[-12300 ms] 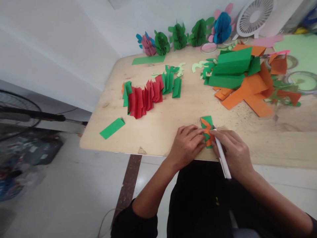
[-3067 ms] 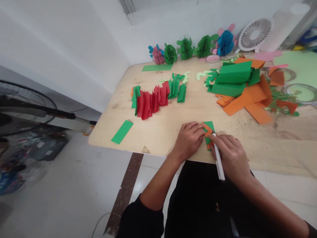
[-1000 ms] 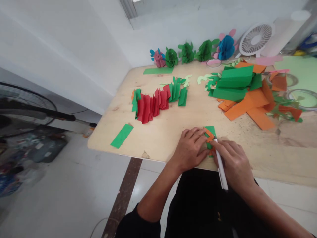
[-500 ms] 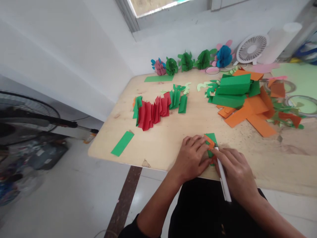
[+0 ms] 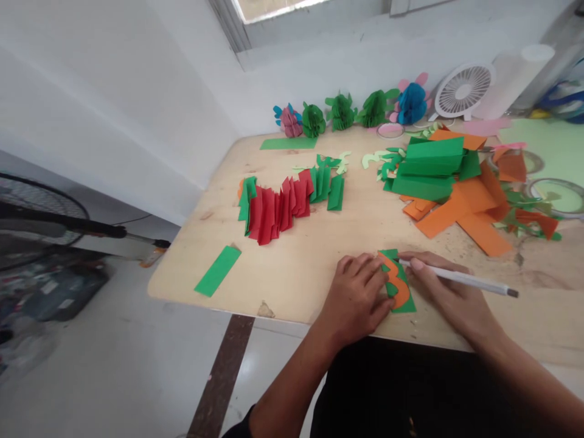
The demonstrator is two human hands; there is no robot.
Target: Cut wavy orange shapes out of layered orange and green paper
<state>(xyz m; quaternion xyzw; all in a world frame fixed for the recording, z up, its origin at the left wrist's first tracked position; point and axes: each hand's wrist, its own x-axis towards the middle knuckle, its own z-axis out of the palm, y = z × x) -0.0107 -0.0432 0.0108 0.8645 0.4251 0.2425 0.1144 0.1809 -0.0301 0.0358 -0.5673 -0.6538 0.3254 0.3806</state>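
Observation:
My right hand (image 5: 440,286) grips a white pen (image 5: 474,280), its tip at the upper edge of an orange paper cutout (image 5: 402,292). The curved, 3-shaped cutout lies on a green paper strip (image 5: 407,306) near the table's front edge. My left hand (image 5: 358,289) lies fingers down over the left side of both papers, pressing them to the table. It is open, and its fingertips hide part of the cutout's left side.
Folded red papers (image 5: 274,213) stand left of centre, with a loose green strip (image 5: 218,271) nearer. Green folded papers (image 5: 431,164) and orange pieces (image 5: 479,207) pile at right. Paper figures (image 5: 342,112) and a small white fan (image 5: 463,91) line the wall.
The pen has swung from pointing toward my body to pointing right, and my right hand has shifted right. More of the orange cutout now shows. My left hand stays nearly still.

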